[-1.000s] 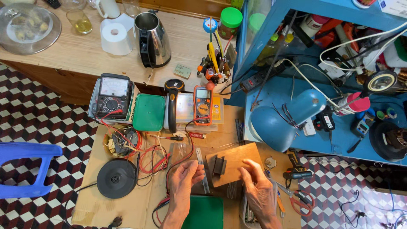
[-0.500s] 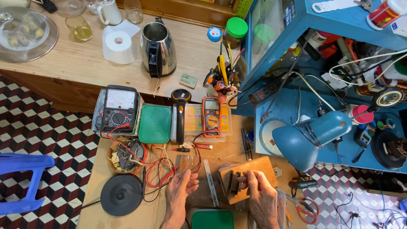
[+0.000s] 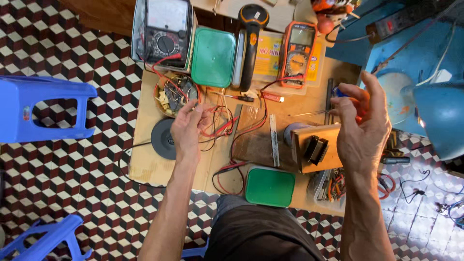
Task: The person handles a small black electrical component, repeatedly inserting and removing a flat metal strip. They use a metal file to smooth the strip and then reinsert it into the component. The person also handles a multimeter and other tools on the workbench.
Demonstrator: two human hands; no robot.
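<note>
My left hand (image 3: pixel 187 129) reaches forward over the cardboard-covered worktop (image 3: pixel 145 164). Its curled fingertips sit among red and black wires (image 3: pixel 220 126), right beside a small round bowl of metal parts (image 3: pixel 173 94); whether it grips anything is hidden. My right hand (image 3: pixel 363 123) is raised above the bench with fingers apart and nothing clearly in it. Just left of that hand lies a wooden block with a black clip-like part (image 3: pixel 314 147). A thin metal rod (image 3: pixel 309 113) lies near its thumb.
At the far edge stand an analog meter (image 3: pixel 164 34), a green box (image 3: pixel 213 55), a black handheld tool (image 3: pixel 249 43) and an orange digital meter (image 3: pixel 298 53). A green lid (image 3: pixel 269 187), black disc (image 3: pixel 163 139), steel ruler (image 3: pixel 274 140), blue lamp (image 3: pixel 442 118) and blue stool (image 3: pixel 43 108) surround the bench.
The view has tilted down and closer. My left hand went forward-left to the bowl and wires. My right hand lifted off the wooden block and spread its fingers.
</note>
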